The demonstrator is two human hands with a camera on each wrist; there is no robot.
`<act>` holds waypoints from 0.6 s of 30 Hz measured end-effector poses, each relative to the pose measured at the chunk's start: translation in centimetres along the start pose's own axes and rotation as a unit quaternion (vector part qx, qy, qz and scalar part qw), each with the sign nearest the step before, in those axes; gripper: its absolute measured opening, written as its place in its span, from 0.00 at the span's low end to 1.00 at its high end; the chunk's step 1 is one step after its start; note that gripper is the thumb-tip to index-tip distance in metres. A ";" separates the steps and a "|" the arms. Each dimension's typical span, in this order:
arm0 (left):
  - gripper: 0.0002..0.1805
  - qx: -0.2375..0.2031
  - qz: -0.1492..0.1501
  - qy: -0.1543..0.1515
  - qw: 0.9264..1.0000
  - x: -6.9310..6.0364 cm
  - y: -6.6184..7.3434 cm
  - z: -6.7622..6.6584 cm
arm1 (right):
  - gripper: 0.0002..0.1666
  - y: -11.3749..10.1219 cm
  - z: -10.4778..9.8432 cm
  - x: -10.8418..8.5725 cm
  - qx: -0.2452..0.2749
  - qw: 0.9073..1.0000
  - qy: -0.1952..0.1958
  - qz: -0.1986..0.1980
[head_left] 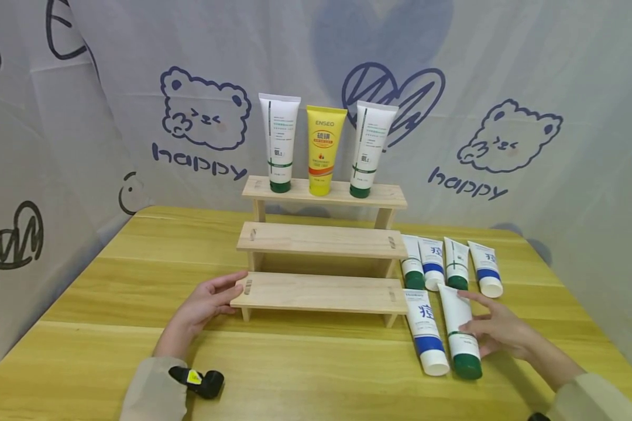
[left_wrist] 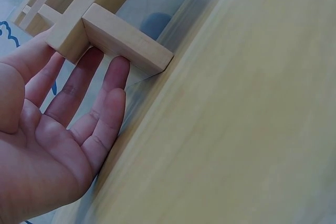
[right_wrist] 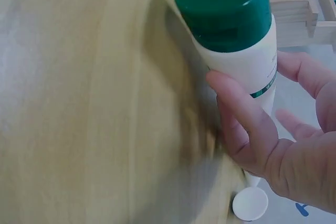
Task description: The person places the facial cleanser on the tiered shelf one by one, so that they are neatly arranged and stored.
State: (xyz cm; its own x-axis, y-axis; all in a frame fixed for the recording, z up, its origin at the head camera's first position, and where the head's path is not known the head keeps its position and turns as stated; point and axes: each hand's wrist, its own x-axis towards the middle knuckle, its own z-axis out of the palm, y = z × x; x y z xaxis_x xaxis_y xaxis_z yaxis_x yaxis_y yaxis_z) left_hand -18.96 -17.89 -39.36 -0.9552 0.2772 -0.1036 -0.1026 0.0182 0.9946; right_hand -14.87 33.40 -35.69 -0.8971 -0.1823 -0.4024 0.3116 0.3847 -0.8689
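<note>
Your right grip [head_left: 497, 328] pinches the green-capped tube [head_left: 456, 313], which lies to the right of the wooden stand [head_left: 321, 240], its long axis running away from you, cap nearest. A blue-banded tube [head_left: 425, 332] lies just to its left. Your left grip [head_left: 208, 301], fingers loosely spread, touches the stand's far-side end from that tube. Beyond, three tubes [head_left: 323, 153] stand on the top step [head_left: 385, 194].
</note>
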 end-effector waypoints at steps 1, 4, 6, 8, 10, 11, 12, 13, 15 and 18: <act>0.29 0.001 0.001 0.000 1.000 0.0 0.0 0.0 | 0.50 0.0 -0.1 0.0 0.003 1.000 -0.003 -0.003; 0.29 0.002 0.003 -0.002 1.000 -0.1 0.0 0.0 | 0.51 0.1 -0.2 -0.1 0.008 1.000 -0.007 -0.007; 0.29 0.001 0.000 -0.001 1.000 -0.1 0.0 0.0 | 0.51 0.2 -0.2 -0.2 0.009 1.000 -0.004 -0.007; 0.29 0.001 -0.001 -0.001 1.000 -0.1 0.1 0.0 | 0.51 0.3 -0.2 -0.3 0.008 1.000 0.002 -0.004; 0.29 0.001 0.001 -0.002 1.000 -0.1 0.1 0.1 | 0.51 0.4 -0.2 -0.4 0.008 1.000 0.008 -0.004; 0.29 0.001 0.000 -0.001 1.000 -0.1 0.1 0.1 | 0.51 0.4 -0.3 -0.4 0.010 1.000 0.011 -0.006; 0.29 0.001 0.002 -0.002 1.000 -0.2 0.1 0.1 | 0.51 0.4 -0.3 -0.4 0.009 1.000 0.014 -0.008; 0.29 0.000 0.002 -0.001 1.000 -0.2 0.1 0.0 | 0.50 0.3 -0.4 -0.4 0.007 1.000 0.017 -0.010; 0.29 -0.001 0.001 0.000 1.000 -0.2 0.1 0.0 | 0.50 0.2 -0.6 -0.5 0.000 1.000 0.022 -0.017; 0.29 -0.003 0.000 0.002 1.000 -0.2 0.2 0.0 | 0.50 0.0 -0.8 -0.5 -0.012 0.999 0.028 -0.022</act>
State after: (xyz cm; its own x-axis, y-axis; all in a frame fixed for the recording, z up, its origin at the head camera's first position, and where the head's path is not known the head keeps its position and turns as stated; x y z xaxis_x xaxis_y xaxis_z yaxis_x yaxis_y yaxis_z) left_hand -18.80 -17.91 -39.18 -0.9562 0.2735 -0.1042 -0.1049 0.0120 0.9944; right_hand -14.67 34.16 -35.26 -0.9261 -0.1482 -0.3471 0.2648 0.3999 -0.8775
